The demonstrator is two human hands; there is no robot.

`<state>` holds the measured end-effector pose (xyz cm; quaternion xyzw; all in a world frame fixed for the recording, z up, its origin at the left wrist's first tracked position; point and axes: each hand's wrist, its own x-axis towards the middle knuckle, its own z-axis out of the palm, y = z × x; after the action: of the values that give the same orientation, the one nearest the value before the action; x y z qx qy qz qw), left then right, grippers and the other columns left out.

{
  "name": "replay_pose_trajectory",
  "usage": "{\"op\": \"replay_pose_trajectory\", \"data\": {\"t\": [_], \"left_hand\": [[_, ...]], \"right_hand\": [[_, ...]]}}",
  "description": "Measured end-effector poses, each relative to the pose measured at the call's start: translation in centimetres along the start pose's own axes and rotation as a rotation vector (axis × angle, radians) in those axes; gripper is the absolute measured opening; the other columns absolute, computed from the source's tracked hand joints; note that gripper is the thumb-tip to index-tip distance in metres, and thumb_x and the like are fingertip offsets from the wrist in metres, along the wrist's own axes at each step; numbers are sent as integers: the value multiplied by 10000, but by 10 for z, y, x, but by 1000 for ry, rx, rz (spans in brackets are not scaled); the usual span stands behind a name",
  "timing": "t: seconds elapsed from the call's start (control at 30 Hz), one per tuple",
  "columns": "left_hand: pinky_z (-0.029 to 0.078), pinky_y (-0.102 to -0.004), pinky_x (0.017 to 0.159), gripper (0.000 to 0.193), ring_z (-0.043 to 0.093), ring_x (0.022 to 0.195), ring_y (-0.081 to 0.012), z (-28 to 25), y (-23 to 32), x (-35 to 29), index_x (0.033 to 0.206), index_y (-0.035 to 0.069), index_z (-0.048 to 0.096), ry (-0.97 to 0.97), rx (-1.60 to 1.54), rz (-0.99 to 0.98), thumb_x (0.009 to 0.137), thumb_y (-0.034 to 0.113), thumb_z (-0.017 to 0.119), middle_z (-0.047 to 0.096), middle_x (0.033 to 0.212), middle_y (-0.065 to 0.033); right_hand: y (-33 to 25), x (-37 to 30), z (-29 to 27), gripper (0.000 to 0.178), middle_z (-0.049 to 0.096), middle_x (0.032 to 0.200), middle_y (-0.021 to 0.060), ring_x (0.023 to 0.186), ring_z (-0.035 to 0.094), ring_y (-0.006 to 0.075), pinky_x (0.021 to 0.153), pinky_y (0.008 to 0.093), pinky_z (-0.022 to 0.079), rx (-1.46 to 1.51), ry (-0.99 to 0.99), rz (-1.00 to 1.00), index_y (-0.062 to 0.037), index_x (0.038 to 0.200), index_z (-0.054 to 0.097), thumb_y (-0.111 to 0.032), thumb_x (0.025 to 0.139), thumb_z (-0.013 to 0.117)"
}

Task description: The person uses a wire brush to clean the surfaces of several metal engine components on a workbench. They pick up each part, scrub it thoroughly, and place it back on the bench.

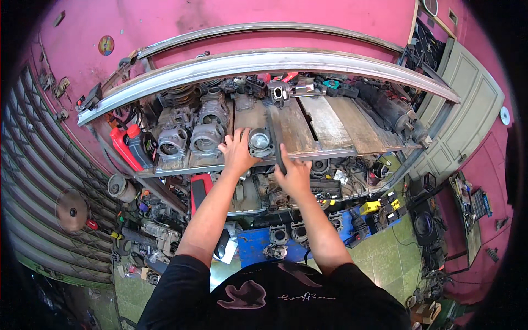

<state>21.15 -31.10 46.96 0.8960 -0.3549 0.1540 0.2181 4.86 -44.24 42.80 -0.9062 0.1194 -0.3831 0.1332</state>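
An engine cylinder block (260, 144) with a round bore stands at the front edge of the wooden shelf. Round its left side curl the fingers of my left hand (238, 154), gripping it. My right hand (295, 177) closes on the near end of a long, flat, dark, file-like bar (276, 129). That bar points away from me, just along the block's right side. Whether it touches the block I cannot tell. Left of my left hand sit two more grey engine castings, a larger one (207, 137) and a smaller one (173, 143).
A metal rail (275, 57) spans above the plank shelf (330, 124). Red and black bottles (132, 148) stand at its left end, a dark cylindrical machine part (393, 113) at its right. Below lie a cluttered lower shelf and a blue board (256, 245) with several castings.
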Motion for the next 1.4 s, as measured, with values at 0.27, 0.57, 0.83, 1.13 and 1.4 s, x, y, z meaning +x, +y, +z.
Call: {"op": "replay_pose_trajectory", "data": {"t": [0.27, 0.57, 0.83, 1.13, 1.4], "left_hand": [[350, -589, 993, 1137, 445, 1332, -329, 1, 1, -4, 1514, 188, 489, 20, -11, -14, 522, 352, 1021, 467, 1499, -25], [356, -591, 989, 1149, 460, 1308, -368, 2, 0, 6, 1504, 172, 486, -21, -27, -10, 505, 331, 1029, 477, 1473, -40], [361, -595, 1000, 1150, 456, 1324, -350, 3, 0, 2, 1509, 166, 483, -2, 9, -39, 515, 370, 1024, 477, 1463, -50], [360, -610, 1009, 1145, 445, 1336, -356, 6, 2, 6, 1510, 151, 481, -19, -4, -75, 528, 409, 1012, 475, 1454, -66], [308, -656, 1142, 1187, 357, 1472, -373, -2, 17, 35, 1549, 74, 493, -258, 82, -388, 609, 651, 930, 419, 1572, -100]], "right_hand": [[21, -30, -17, 807, 729, 879, 145, 913, 684, 327, 939, 456, 403, 8, -129, -19, -178, 1620, 437, -302, 881, 733], [25, -12, -16, 797, 751, 908, 149, 906, 714, 345, 886, 467, 432, -14, -5, -64, -224, 1584, 494, -300, 839, 768], [21, 42, -41, 783, 760, 922, 156, 925, 721, 357, 932, 496, 453, -241, -265, -116, -282, 1599, 468, -355, 871, 749], [-31, -81, 13, 893, 704, 781, 179, 728, 679, 376, 796, 486, 475, 111, -50, 132, -64, 1630, 367, -279, 853, 750], [-30, 19, 2, 733, 694, 1291, 284, 1186, 681, 408, 1078, 537, 460, -63, -267, 172, -36, 1515, 540, -309, 861, 728]]}}
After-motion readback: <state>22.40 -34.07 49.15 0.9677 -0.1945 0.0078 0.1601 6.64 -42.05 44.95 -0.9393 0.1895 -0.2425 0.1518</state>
